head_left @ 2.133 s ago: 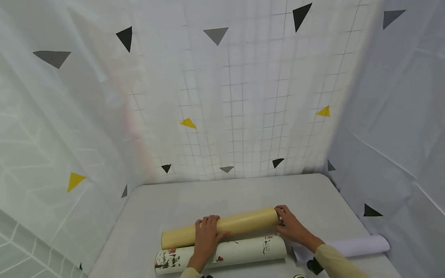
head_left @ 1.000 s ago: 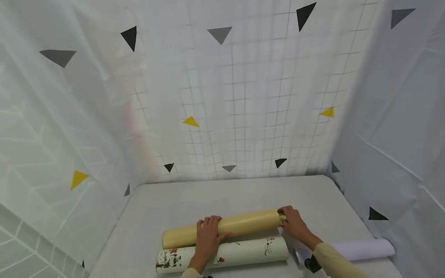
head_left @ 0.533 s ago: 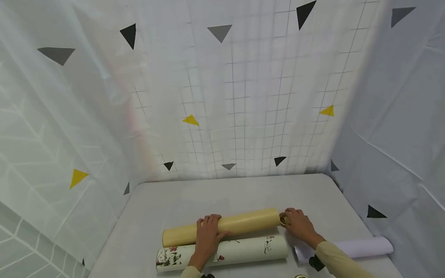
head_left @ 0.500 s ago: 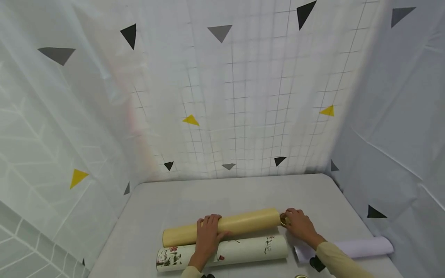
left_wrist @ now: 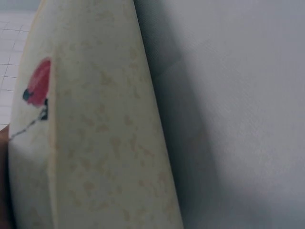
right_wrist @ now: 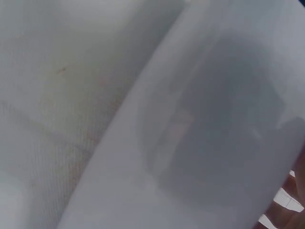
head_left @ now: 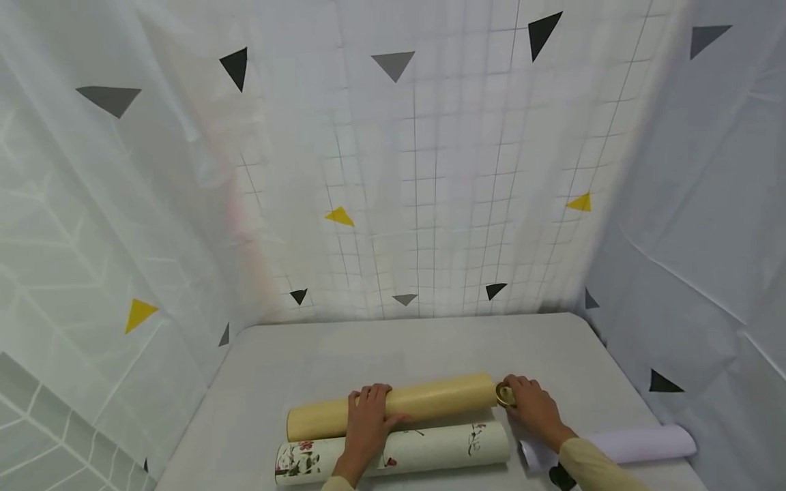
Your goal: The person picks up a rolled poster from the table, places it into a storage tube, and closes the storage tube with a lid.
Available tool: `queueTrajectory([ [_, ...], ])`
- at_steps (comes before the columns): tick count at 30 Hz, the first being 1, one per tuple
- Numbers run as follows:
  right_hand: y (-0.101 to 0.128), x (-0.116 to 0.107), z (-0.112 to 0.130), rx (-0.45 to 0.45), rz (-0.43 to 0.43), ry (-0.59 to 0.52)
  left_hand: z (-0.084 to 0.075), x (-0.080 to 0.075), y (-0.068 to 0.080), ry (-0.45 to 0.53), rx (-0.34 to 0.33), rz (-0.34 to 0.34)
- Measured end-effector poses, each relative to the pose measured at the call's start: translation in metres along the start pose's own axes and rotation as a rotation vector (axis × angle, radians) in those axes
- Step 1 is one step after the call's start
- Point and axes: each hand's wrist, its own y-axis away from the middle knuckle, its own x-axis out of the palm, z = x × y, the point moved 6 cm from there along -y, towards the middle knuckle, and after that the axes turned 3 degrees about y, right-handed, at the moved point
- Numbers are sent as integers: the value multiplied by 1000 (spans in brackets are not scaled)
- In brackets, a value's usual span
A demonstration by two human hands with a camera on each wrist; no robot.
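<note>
In the head view a long yellow roll (head_left: 436,399) lies slanted across the table. My left hand (head_left: 366,419) grips it left of its middle, fingers over the top and thumb along the near side. Off the roll's right end, my right hand (head_left: 533,407) pinches a small gold-coloured ring-shaped piece (head_left: 505,395). What this piece is, I cannot tell. Nearer to me, under my left wrist, lies a whitish roll with a floral print (head_left: 445,447); its speckled side and paper edge fill much of the left wrist view.
A pale lavender roll (head_left: 638,443) lies at the right, behind my right forearm, and looms large in the right wrist view. White sheeting (head_left: 454,170) with triangle marks rises behind the white table (head_left: 424,341) and along both sides.
My right hand has drawn back to the right from the yellow roll's end, and the gold-coloured ring piece now shows in its fingers. The left hand keeps its hold on the yellow roll.
</note>
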Motion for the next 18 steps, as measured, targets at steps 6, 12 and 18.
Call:
queueTrajectory([
  [6, -1, 4, -2, 2, -12, 4, 0, 2, 0, -3, -7, 20],
  [12, -3, 0, 2, -12, 41, 24, 1, 2, -1, -19, -22, 31],
  [18, -3, -1, 3, -10, 60, 37, 0, 2, -1, -15, -17, 37],
])
